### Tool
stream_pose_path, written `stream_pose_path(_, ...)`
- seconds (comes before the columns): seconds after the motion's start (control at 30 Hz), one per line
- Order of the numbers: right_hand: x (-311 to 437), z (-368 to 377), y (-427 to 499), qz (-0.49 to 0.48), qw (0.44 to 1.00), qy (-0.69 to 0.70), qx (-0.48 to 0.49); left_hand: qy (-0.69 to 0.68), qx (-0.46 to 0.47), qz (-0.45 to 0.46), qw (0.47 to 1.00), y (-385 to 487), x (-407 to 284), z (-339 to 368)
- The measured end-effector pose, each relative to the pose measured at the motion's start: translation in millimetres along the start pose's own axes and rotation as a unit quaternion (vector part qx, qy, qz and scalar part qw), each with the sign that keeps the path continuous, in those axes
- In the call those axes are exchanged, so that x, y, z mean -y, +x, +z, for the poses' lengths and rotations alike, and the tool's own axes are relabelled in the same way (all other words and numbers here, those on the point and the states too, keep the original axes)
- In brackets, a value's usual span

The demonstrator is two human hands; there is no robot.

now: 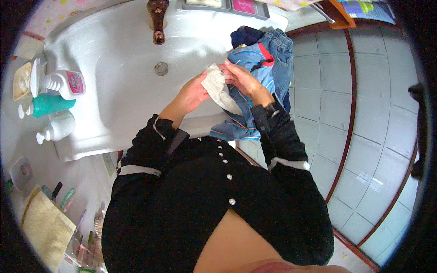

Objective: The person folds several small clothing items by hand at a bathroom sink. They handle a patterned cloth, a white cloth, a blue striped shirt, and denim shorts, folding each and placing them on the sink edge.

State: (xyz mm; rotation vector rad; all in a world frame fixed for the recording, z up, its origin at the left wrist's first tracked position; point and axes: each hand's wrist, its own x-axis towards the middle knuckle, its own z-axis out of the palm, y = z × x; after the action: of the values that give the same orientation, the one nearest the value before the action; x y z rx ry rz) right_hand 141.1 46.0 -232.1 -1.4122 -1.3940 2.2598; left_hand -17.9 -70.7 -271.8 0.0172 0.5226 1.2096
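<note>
Over the right side of the white washbasin (129, 78), a pale, off-white cloth item (215, 85), perhaps a sock, is stretched between my hands. My left hand (194, 94) grips its left edge and looks wet. At its upper right edge, my right hand (239, 76) holds it with bent fingers. Under and beside my right hand lies a blue striped garment (247, 54) with a red collar, hanging over the basin's front rim. Behind it are blue denim trousers (281, 47) and a dark navy cloth (245, 36).
A bronze-coloured faucet (158, 24) stands at the back above the drain (161, 68). Pump bottles, one teal (54, 105), and a spray bottle (65, 83) line the left side. A grey soap tray (225, 6) sits at the back. Tiled wall (317, 78) rises at the right.
</note>
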Motion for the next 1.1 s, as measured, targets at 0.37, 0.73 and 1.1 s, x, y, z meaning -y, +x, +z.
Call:
stream_pose_path(0.37, 0.7, 80.5, -16.7, -0.251, 0.879, -0.386, -0.122, -0.039, -0.072, 0.147, 0.986, 21.9, 28.2, -14.5)
stream_pose_path(0.73, 1.7, 90.4, -24.8, -0.243, 0.857, -0.417, -0.182, 0.513, -0.153, 0.328, 0.778, 23.5, 49.3, 7.5)
stream_pose_path(1.1, -13.7, 89.3, -31.5, -0.251, 0.835, -0.446, -0.204, 0.155, -0.140, 0.139, 0.968, 10.6, 45.0, 13.4)
